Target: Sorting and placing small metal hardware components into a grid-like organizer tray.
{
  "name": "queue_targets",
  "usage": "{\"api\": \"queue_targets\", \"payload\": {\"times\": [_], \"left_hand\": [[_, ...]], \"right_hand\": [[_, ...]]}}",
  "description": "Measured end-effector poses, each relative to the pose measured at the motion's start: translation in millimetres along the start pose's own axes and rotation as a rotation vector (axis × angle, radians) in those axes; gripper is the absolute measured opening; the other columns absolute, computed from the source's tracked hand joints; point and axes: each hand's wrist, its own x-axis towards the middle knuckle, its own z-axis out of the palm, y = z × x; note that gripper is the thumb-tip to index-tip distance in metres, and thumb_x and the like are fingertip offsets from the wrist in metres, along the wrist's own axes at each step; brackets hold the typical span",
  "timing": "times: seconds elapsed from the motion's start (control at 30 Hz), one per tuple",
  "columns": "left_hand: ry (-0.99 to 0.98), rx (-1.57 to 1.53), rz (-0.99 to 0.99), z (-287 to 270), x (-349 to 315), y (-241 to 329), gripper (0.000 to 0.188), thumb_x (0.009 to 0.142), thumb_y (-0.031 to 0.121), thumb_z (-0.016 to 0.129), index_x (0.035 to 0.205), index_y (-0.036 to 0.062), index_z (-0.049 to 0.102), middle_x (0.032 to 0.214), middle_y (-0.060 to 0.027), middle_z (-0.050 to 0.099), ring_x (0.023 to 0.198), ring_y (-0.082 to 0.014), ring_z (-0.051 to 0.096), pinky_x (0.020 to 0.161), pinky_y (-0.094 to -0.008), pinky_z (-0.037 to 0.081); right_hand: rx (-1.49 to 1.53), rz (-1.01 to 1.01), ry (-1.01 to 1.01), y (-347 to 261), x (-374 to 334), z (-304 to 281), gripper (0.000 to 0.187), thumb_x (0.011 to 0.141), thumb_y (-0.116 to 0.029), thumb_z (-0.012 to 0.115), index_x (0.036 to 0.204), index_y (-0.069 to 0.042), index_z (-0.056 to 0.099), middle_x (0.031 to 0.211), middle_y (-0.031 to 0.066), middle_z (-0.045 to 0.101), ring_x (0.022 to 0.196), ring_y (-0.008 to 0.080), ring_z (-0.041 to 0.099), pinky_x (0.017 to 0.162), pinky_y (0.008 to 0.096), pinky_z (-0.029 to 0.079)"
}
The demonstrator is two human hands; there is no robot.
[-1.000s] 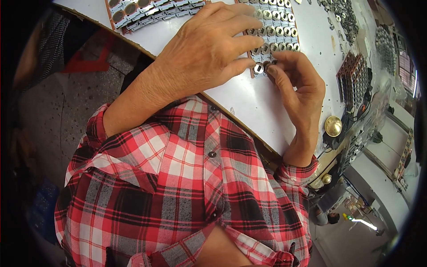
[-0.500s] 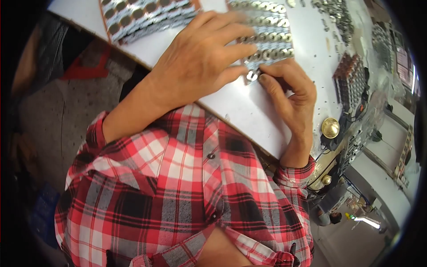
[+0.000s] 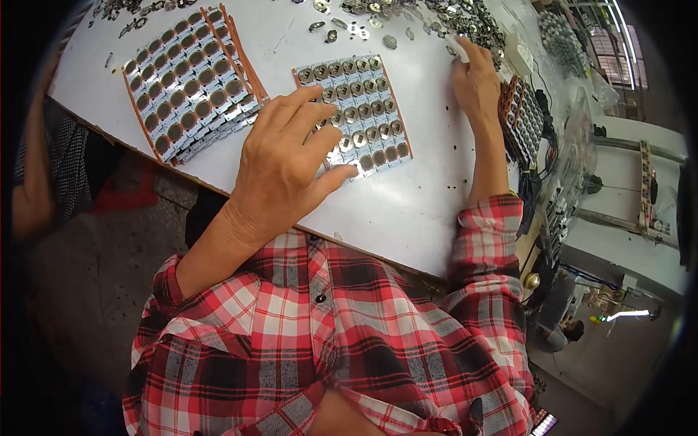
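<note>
A pale-blue circuit board panel (image 3: 386,109) with orange side strips lies flat on the white table. Round shiny metal pieces sit in rows on it; towards the right of its nearest row, several dark round pads show bare. Over the panel's left part my left hand (image 3: 291,149) is spread, fingers apart, its thumb at the nearest row and nothing seen in its grip. Farther right, my right hand (image 3: 478,83) reaches to the edge of a heap of small metal parts (image 3: 472,25). Its thumb and forefinger look apart; the other fingers are mostly hidden.
A stack of similar panels (image 3: 185,83) stands left of my left hand. Loose metal pieces (image 3: 356,30) lie scattered along the far side. More stacked panels (image 3: 521,116) stand to the right, beside cables and clear plastic. Another person's arm (image 3: 35,160) shows at far left.
My right hand has left the panel's near corner and moved far right to the heap of metal parts. My left hand stays by the panel. The whole view has shifted.
</note>
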Motion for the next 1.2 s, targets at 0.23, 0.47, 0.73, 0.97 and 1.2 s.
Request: {"api": "queue_targets", "payload": {"times": [0.23,0.47,0.73,0.97,1.2], "left_hand": [[0.003,-0.011,-0.008,0.9,-4.0,-1.7,0.041,0.066,0.018,0.090,0.097,0.0016,0.068,0.117,-0.0150,0.067,0.126,-0.0392,0.059,0.099,-0.0498,0.048],[-0.003,0.069,-0.005,0.7,-2.5,0.2,0.039,0.070,0.019,0.089,0.099,0.0024,0.068,0.120,-0.0144,0.067,0.128,-0.0377,0.058,0.101,-0.0492,0.047],[-0.024,0.098,0.027,3.8,3.7,-0.1,0.040,0.071,0.019,0.089,0.102,0.0035,0.069,0.118,-0.0156,0.067,0.126,-0.0389,0.059,0.100,-0.0481,0.049],[-0.038,0.151,0.058,0.1,6.0,-0.7,0.045,0.070,0.020,0.087,0.105,0.0009,0.066,0.119,-0.0180,0.063,0.125,-0.0419,0.056,0.100,-0.0517,0.047],[-0.065,0.125,0.054,3.5,5.0,6.8,0.045,0.072,0.020,0.086,0.106,0.0001,0.064,0.122,-0.0188,0.060,0.128,-0.0412,0.053,0.099,-0.0508,0.047]], "right_hand": [[0.280,0.016,-0.263,-27.0,-29.4,-33.6,0.026,0.090,-0.001,0.069,0.116,-0.003,0.072,0.091,0.0048,0.071,0.077,0.0138,0.065,0.068,0.0284,0.051],[0.697,0.453,-0.316,-58.0,-69.4,-72.6,0.024,0.096,-0.012,0.072,0.118,-0.003,0.074,0.092,0.0020,0.073,0.070,0.0057,0.061,0.059,0.0205,0.045],[0.815,0.536,-0.310,-54.4,-86.7,-70.0,0.014,0.098,-0.011,0.071,0.107,-0.003,0.075,0.081,-0.0033,0.066,0.065,0.0044,0.057,0.057,0.0195,0.042],[0.548,0.120,-0.122,-68.3,-86.5,-55.5,0.018,0.094,0.004,0.065,0.109,-0.001,0.073,0.088,0.0035,0.064,0.073,0.0113,0.058,0.063,0.0246,0.044],[0.558,0.037,-0.154,-68.9,-95.2,-64.2,0.026,0.088,0.011,0.062,0.111,0.000,0.069,0.084,0.0114,0.056,0.071,0.0231,0.058,0.064,0.0312,0.045]]}}
